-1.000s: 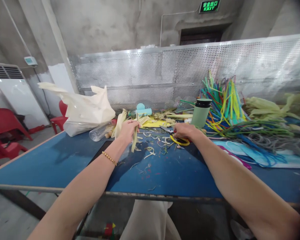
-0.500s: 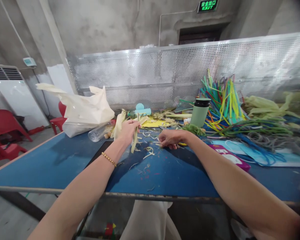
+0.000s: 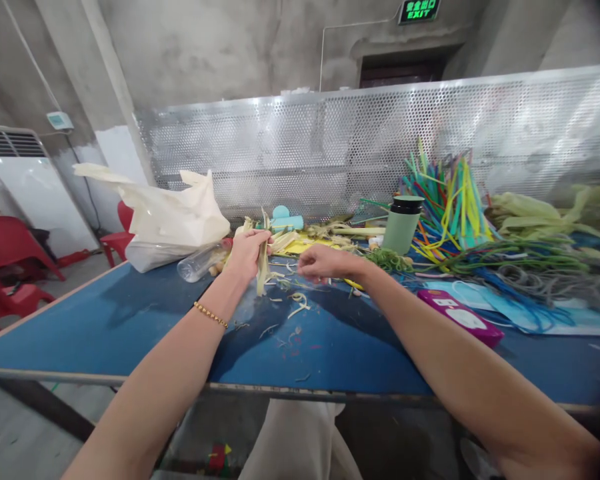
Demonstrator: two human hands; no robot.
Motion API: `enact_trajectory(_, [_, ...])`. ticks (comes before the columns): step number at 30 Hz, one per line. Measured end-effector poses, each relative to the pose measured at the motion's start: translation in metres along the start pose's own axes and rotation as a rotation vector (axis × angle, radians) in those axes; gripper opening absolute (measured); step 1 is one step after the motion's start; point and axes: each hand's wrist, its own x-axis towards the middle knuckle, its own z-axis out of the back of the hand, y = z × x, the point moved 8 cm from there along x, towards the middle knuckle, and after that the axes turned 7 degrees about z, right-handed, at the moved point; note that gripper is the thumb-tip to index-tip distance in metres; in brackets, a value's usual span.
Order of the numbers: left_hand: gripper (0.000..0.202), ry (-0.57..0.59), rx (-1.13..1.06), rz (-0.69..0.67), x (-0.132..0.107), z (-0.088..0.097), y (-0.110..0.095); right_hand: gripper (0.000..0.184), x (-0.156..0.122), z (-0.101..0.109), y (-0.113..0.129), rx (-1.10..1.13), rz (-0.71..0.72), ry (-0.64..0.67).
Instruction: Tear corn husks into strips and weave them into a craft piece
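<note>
My left hand (image 3: 249, 252), a beaded bracelet on its wrist, is closed round a pale dried husk strip (image 3: 263, 275) that hangs below the fingers. More husk shows behind and above that hand. To the right, my right hand (image 3: 320, 262) is held just over the table with its fingers bent together; whatever is in them, if anything, is too small or hidden. Thin husk scraps (image 3: 299, 305) and curled shreds lie on the blue table (image 3: 155, 337) below the hands. A yellow sheet (image 3: 300, 247) strewn with husk pieces is behind them.
On the left stand a white plastic bag (image 3: 175, 217) and a clear bottle (image 3: 196, 265). Rightward are a green cup (image 3: 403, 227), colourful pipe cleaners (image 3: 455, 200), a magenta box (image 3: 457, 317), blue masks (image 3: 555, 315) and cord bundles (image 3: 530, 257). A perforated metal panel (image 3: 280, 153) backs the table.
My right hand has shifted left, closer to my left hand. The left hand has moved slightly left with the husk strip still in its fingers.
</note>
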Motion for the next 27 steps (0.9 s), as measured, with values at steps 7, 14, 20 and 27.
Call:
enact_trajectory(7, [0.018,0.03,-0.043,-0.022,0.001,-0.004,-0.011,0.036,-0.022,-0.04,0.003,0.153,0.063,0.49])
enact_trajectory(14, [0.015,-0.023,-0.038,-0.071,-0.008,0.0,-0.022,0.035,0.027,-0.036,0.023,-0.104,0.351,0.084])
enact_trajectory(20, [0.014,-0.042,-0.044,-0.087,-0.008,0.005,-0.029,0.044,0.023,0.01,-0.003,0.015,0.148,-0.268])
enact_trajectory(27, [0.012,-0.17,-0.016,-0.237,-0.012,0.02,-0.058,0.021,0.011,0.005,-0.023,-0.626,-0.058,-0.07])
